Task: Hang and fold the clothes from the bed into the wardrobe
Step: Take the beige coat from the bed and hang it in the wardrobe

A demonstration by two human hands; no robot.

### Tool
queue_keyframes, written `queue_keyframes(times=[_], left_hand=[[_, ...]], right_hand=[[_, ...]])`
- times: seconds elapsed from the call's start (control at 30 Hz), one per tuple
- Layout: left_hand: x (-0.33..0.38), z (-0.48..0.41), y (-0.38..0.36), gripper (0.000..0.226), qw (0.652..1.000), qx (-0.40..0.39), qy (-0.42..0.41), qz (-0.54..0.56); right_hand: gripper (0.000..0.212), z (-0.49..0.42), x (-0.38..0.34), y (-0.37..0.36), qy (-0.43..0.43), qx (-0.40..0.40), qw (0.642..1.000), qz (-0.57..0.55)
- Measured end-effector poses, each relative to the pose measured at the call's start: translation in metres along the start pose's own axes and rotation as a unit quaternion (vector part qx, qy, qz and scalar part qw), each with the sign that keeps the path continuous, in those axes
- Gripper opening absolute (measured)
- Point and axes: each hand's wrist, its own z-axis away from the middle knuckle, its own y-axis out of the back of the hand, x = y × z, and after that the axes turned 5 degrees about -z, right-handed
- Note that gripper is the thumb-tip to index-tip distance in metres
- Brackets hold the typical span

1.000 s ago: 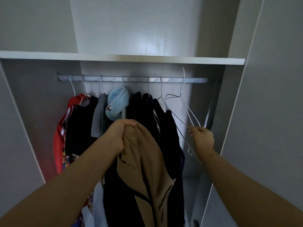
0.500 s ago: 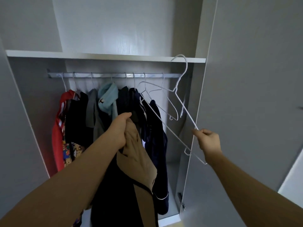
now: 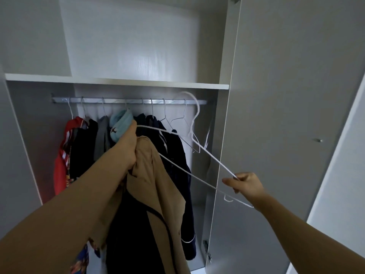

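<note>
My left hand (image 3: 128, 147) grips the top of a tan jacket with a dark lining (image 3: 158, 194) and holds it up in front of the open wardrobe. My right hand (image 3: 245, 182) pinches one end of a white wire hanger (image 3: 197, 147), which is off the rail and tilted, its hook up near the metal rail (image 3: 128, 100). Several garments hang on the rail: a red one (image 3: 63, 155), black ones, a grey one, a light blue one (image 3: 121, 123) and a navy one (image 3: 177, 155).
Two bare wire hangers (image 3: 181, 119) hang at the rail's right end. A white shelf (image 3: 118, 81) runs above the rail. The open wardrobe door (image 3: 286, 115) stands on the right, with a small knob (image 3: 318, 140).
The hanger has come off the rail and my right hand has drawn it down and to the right. My left hand keeps the tan jacket raised. The view has shifted left and back.
</note>
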Motion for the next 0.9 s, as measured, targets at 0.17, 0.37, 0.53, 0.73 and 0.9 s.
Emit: queue_keyframes(times=[0.17,0.37,0.53,0.73,0.9], left_hand=[[0.003,0.006,-0.004,0.035,0.999,0.038,0.023,0.019],[-0.010,0.008,-0.003,0.036,0.995,0.045,0.085,0.010],[-0.013,0.005,-0.002,0.035,0.994,0.051,0.096,-0.027],[-0.032,0.013,-0.023,0.033,0.993,-0.001,0.101,-0.065],[-0.025,0.015,-0.005,0.025,0.987,-0.039,0.135,-0.081]], right_hand=[[0.051,-0.001,-0.001,-0.002,0.019,-0.011,0.998,0.051],[0.049,-0.008,-0.006,-0.013,0.066,-0.051,0.993,0.081],[0.043,-0.010,-0.018,-0.021,0.063,-0.082,0.968,0.230],[0.022,-0.009,-0.076,-0.062,0.118,-0.150,0.981,-0.017],[0.020,-0.007,-0.076,-0.067,0.087,-0.107,0.986,-0.094]])
